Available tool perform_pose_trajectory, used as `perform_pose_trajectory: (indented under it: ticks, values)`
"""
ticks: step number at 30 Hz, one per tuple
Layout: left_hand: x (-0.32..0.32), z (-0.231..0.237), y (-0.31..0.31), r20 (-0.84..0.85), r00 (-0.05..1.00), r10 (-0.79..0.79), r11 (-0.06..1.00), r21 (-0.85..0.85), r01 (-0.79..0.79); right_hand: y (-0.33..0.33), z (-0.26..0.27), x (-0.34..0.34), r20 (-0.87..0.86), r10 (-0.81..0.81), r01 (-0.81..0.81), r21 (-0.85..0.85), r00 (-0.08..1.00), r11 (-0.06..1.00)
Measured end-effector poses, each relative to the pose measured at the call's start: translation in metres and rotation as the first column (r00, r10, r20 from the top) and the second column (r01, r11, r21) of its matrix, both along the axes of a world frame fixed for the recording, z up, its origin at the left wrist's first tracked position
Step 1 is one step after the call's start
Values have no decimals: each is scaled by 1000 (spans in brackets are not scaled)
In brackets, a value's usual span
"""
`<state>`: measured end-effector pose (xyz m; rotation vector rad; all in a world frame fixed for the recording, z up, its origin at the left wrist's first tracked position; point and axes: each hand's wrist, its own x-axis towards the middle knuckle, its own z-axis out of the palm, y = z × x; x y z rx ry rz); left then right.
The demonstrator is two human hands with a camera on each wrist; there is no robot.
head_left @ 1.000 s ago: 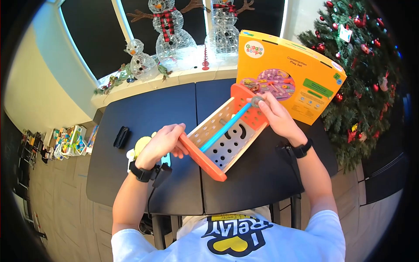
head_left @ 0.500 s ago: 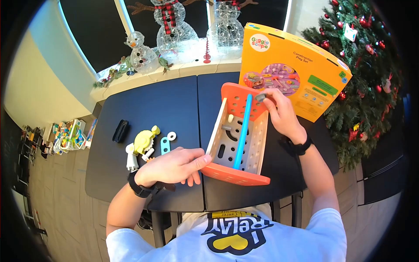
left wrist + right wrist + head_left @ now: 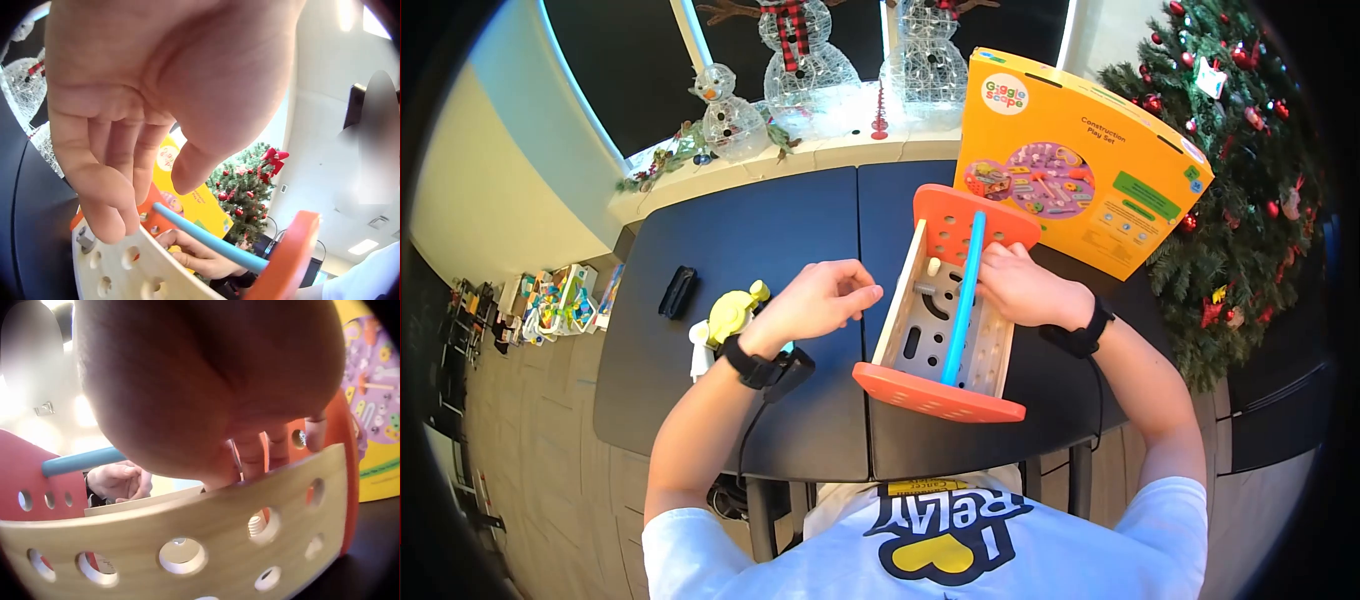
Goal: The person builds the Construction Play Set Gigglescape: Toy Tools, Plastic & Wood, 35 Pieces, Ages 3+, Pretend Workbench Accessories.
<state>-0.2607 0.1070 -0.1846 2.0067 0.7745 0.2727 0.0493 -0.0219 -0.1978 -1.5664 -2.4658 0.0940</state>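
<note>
Wooden toolbox (image 3: 926, 326) could slide if the right hand (image 3: 1028, 288), its hidden grip impossible to tell, pushes hard while the left hand (image 3: 822, 298), loosely curled, grip empty, hangs alongside.

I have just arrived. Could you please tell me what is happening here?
A person's right hand reaches into an open wooden toy box with orange ends and a blue bar; whether it holds anything is hidden. The left hand, holding nothing, hovers beside the box. Yellow and white toy pieces lie on the table.
</note>
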Motion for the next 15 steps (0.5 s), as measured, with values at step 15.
perform_pose_trajectory:
  ticks: [15]
  values:
    - [38,-21,2,32,998,58,987,-154,-52,46,-8,-16,-167,21,-75,-328,986,942]
